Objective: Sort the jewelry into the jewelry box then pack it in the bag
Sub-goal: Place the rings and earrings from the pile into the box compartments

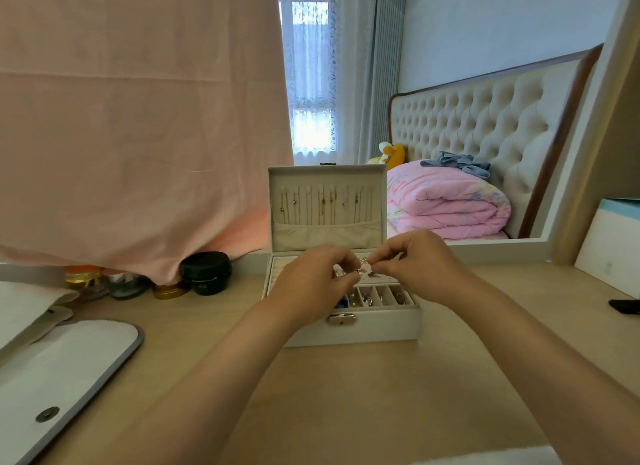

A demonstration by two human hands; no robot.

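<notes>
Nearest: two bare forearms in over the desk's (346, 395) near edge, converging mid-desk above the jewelry box (381, 329).

Left hand (311, 281): fingers curled tight, thumb and forefinger tips closed in a pinch on a small jewelry piece (363, 271). Right hand (415, 260): same, fingers curled, thumb and forefinger pinching the other end of that piece. Piece metallic, gold-and-silver glint, too small to tell the type. Held between the two hands just above the back half of the tray, not resting in any compartment as far as visible.

Box open, pale grey, toward the desk's far edge, centre. Lid (327, 236) upright. Necklaces (325, 205) hanging in a row inside the lid, lower ends tucked into a fabric pocket. Front row of narrow compartments (377, 296) with small metal bits inside. Something blue (343, 303) just left of them, partly hidden by the left hand. Metal clasp (341, 319) on the front wall.

Bag (69, 371) white with grey trim, flat at the desk's left edge, snap stud (47, 414) showing, well apart from the box.

Black round case (206, 272) plus a few jars (83, 277) along the far edge, left, half under a hanging pink cloth (138, 118). Small black object (625, 306) at the right edge.
</notes>
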